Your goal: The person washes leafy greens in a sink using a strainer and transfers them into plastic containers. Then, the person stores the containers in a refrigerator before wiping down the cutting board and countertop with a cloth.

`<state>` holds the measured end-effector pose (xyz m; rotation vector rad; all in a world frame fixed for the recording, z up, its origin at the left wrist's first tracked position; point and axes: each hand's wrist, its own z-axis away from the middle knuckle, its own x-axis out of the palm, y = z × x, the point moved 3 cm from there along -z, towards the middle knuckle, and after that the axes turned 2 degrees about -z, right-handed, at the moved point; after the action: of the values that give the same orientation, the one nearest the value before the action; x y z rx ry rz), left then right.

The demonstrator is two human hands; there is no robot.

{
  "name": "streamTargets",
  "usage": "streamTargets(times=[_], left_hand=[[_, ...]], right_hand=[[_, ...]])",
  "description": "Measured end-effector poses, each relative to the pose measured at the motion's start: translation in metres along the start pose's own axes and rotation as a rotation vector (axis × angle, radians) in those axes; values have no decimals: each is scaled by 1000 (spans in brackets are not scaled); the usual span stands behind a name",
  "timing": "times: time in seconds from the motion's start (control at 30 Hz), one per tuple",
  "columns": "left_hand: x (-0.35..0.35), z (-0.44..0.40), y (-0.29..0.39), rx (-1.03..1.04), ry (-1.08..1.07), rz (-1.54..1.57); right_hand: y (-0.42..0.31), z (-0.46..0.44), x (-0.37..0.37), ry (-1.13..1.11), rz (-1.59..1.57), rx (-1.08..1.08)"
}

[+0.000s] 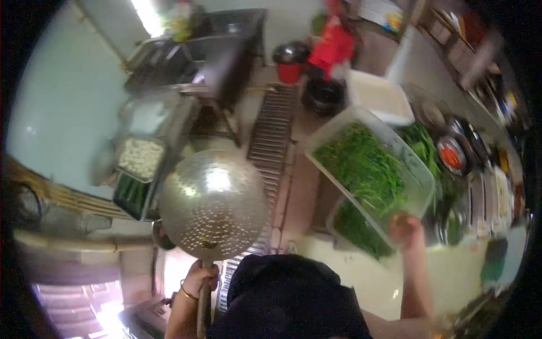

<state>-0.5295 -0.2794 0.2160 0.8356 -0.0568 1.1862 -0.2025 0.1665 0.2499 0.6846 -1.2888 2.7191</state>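
Observation:
My left hand (200, 278), with a yellow bangle at its wrist, is wrapped round the handle of a large perforated metal strainer (214, 203). The round bowl of the strainer is held out in front of me and looks bare apart from a few small bits. My right hand (405, 229) is curled at the near rim of a translucent plastic tub (416, 179), though motion smears its fingers. Leafy greens (361, 158) fill much of this tub. Below its near side, more chopped greens (358, 229) show, partly hidden by the tub.
A white foam box (381, 96) stands behind the tub. On the left are a tray of pale pieces (141, 158) and a metal sink (195, 56). A floor drain grate (274, 130) runs ahead. To the right stands a bowl of orange-red pieces (450, 155).

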Motion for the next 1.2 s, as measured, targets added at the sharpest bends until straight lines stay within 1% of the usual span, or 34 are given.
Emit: streamTargets(times=[0.03, 0.1, 0.13, 0.23, 0.27, 0.3, 0.33, 0.37, 0.4, 0.43, 0.47, 0.5, 0.53, 0.57, 0.63, 0.67, 0.73, 0.77, 0.87, 0.97, 1.0, 1.1, 1.13, 1.2], left_hand=[[0, -4, 6, -21, 43, -67], [4, -12, 31, -25, 117, -173], [5, -20, 50, -9, 96, -138], [2, -58, 117, 56, 10, -65], [11, -57, 126, 62, -3, -42], [-11, -95, 175, 96, -59, -5], [-22, -115, 203, 159, 16, -233], [-28, -131, 231, 107, 38, -210], [-13, -144, 267, 157, 31, -97], [-29, -172, 290, 93, 58, -110], [-18, -186, 327, 162, 191, -149], [-26, -211, 349, 125, 172, -162], [-17, -234, 379, 127, 153, -100], [-15, -259, 404, 162, 119, -113], [-10, -317, 451, 173, 72, -94], [-9, -349, 469, 140, -4, -21], [-1, -403, 502, 180, 16, -40], [5, -428, 517, 209, 24, -12], [-1, -520, 553, 108, 10, 115], [-7, -593, 582, 130, 5, 262], [-12, -619, 589, 113, 32, 316], [-33, -697, 589, 127, 66, 422], [-31, -703, 594, 125, 43, 478], [-33, -728, 593, 220, 218, 492]], right_hand=[[-5, -12, 11, -17, 10, -2], [-10, -36, 36, 44, 164, -39], [-9, -54, 54, -82, 164, -66], [1, -113, 123, -86, 131, -14], [2, -123, 124, -130, 71, -11], [16, -159, 184, -170, 52, -8], [13, -176, 217, -204, 48, 0], [8, -194, 248, -242, 49, 11], [3, -212, 277, -337, 122, -25], [-3, -230, 312, -330, 83, -37], [-7, -246, 353, -309, 46, -37], [-4, -262, 384, -287, 0, -42], [-10, -281, 423, -337, 46, -69], [-17, -302, 461, -393, 92, -99], [-25, -344, 537, -420, 190, -140], [-28, -368, 574, -458, 224, -171], [-30, -415, 644, -560, 290, -226], [-30, -438, 679, -601, 352, -297], [-18, -504, 785, -745, 539, -502], [22, -581, 864, -837, 791, -976], [39, -600, 887, -895, 821, -914], [76, -638, 942, -1034, 986, -1044], [89, -654, 957, -1049, 1105, -1195], [110, -673, 981, -1145, 1180, -1369]])
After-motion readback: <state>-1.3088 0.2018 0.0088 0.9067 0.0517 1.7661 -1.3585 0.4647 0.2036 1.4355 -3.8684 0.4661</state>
